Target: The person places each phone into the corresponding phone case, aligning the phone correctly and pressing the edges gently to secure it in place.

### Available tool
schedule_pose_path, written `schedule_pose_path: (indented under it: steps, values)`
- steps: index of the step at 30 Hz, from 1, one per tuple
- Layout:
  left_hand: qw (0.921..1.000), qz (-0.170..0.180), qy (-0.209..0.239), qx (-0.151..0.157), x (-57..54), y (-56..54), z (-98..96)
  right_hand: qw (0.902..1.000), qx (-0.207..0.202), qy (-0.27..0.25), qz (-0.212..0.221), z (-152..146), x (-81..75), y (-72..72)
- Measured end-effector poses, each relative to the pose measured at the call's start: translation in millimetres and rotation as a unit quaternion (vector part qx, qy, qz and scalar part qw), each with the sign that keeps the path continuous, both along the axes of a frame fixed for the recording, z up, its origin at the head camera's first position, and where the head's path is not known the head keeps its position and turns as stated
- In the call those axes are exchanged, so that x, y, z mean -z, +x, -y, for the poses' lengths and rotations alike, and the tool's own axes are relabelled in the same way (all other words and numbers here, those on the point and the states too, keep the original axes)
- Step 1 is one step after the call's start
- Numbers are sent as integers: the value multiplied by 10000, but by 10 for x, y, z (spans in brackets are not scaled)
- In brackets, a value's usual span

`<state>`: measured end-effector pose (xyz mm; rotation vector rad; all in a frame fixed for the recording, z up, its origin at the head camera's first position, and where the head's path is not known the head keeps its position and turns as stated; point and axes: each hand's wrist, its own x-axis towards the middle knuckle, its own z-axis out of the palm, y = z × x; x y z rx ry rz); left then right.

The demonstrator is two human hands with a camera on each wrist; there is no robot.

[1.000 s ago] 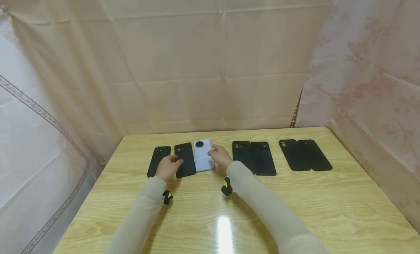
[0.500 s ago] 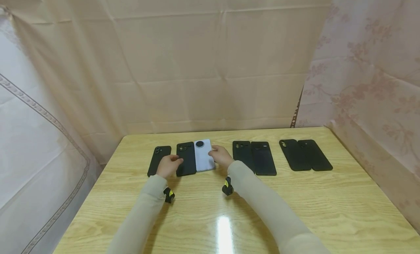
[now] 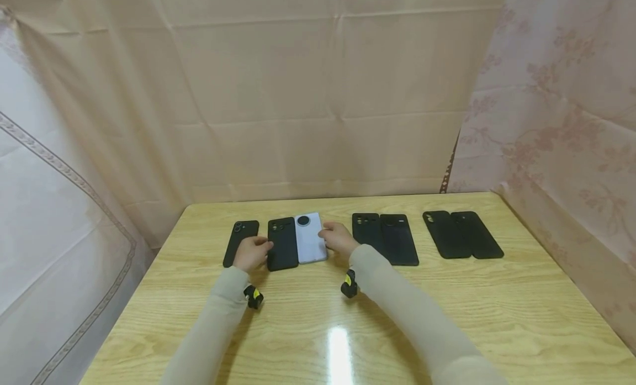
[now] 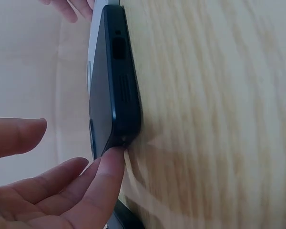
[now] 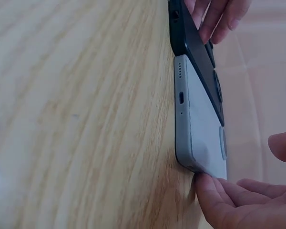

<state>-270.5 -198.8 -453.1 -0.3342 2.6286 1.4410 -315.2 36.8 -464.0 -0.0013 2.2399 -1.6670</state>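
Note:
A black phone case (image 3: 284,251) lies face down beside a white phone (image 3: 309,242) with a round dark camera, their long edges together. My left hand (image 3: 252,253) is at the case's left side. In the left wrist view its fingertips touch the lower corner of the case, while the thumb stays raised and apart. On the other side, my right hand (image 3: 339,239) has its fingertips against the white phone's right edge. The right wrist view shows that thumb lifted away from the phone too. Another black phone (image 3: 239,238) is partly hidden behind my left hand.
Right of my right hand lie a black case (image 3: 366,230) and a dark phone (image 3: 400,241) side by side. Farther right is another black pair, a case (image 3: 444,236) and a phone (image 3: 478,236). A curtain (image 3: 318,98) hangs behind the wooden table (image 3: 298,330).
The black case has slid right, meeting the white phone's edge. Both have then shifted slightly toward me and to the right, and my right hand has moved slightly right.

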Motion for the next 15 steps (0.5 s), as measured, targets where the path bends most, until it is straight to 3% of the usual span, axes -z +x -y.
schedule_pose_path:
  steps: [15]
  values:
    - [9990,55,-416,136,-43,171,-57,9986,-503,49,172,-151,-52,244]
